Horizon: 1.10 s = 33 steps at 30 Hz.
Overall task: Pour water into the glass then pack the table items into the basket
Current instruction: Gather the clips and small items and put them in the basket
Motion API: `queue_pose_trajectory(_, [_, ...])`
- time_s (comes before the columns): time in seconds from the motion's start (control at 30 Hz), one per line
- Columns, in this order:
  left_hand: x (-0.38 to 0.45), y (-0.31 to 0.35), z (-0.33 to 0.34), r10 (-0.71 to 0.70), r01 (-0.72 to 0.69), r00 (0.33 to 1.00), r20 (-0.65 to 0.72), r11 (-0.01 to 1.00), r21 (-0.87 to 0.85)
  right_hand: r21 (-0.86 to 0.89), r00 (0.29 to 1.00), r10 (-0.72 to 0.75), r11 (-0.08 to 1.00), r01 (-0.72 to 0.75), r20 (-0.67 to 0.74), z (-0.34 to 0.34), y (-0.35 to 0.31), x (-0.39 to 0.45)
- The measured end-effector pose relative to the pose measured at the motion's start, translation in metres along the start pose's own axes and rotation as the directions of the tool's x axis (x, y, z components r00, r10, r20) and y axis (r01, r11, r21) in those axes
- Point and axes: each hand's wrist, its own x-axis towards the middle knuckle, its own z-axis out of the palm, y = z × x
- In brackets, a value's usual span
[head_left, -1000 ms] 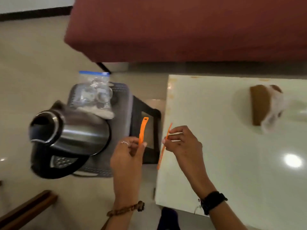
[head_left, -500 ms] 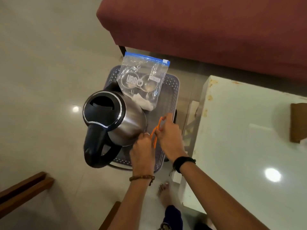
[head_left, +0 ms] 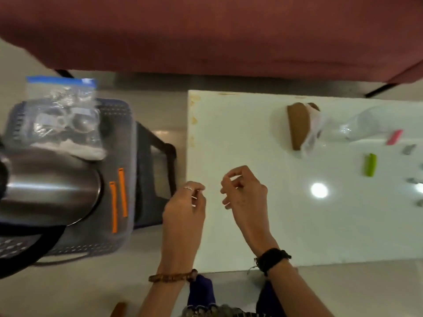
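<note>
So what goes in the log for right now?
strips: in basket | left hand: empty | right hand: empty | table: items left

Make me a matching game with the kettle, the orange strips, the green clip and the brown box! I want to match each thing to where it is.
Things:
1. kettle
2. orange strips
3. green clip
4. brown box

Places:
A. on the table, far right, near a pink clip
B. lying flat in the basket, right of the kettle
C. on the table, wrapped partly in clear plastic
D. in the basket, below the zip bag in the picture

Pairs: 1-D, 2-B, 3-A, 4-C
</note>
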Motion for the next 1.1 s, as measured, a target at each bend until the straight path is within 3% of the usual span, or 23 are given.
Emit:
queue_pose_trajectory(0.23, [-0.041, 0.098, 0.167, 0.147, -0.144, 0.941, 0.304, 0.989, -0.032, 0.069, 0.963, 0.117, 0.992, -0.103, -0.241, -0.178, 0.086, 0.016])
queue_pose_trajectory(0.43, [-0.085, 0.181, 0.323, 0.162, -0.157, 0.881, 0.444, 0.986, -0.048, 0.082, 0.93, 0.199, 0.98, -0.182, -0.309, -0.323, 0.168, 0.041])
queue_pose_trajectory(0.73, [-0.083, 0.233, 0.47, 0.147, -0.171, 0.937, 0.316, 0.984, 0.048, -0.006, 0.921, 0.263, 0.961, -0.276, -0.286, -0.459, 0.264, 0.095])
queue_pose_trajectory(0.93, [-0.038, 0.235, 0.514, 0.092, -0.13, 0.978, 0.187, 0.971, 0.199, -0.053, 0.946, 0.255, 0.961, -0.27, -0.2, -0.48, 0.281, 0.159])
queue_pose_trajectory(1.1, [-0.012, 0.231, 0.533, 0.056, -0.099, 0.986, 0.157, 0.956, 0.277, -0.078, 0.963, 0.206, 0.972, -0.222, -0.171, -0.474, 0.273, 0.224])
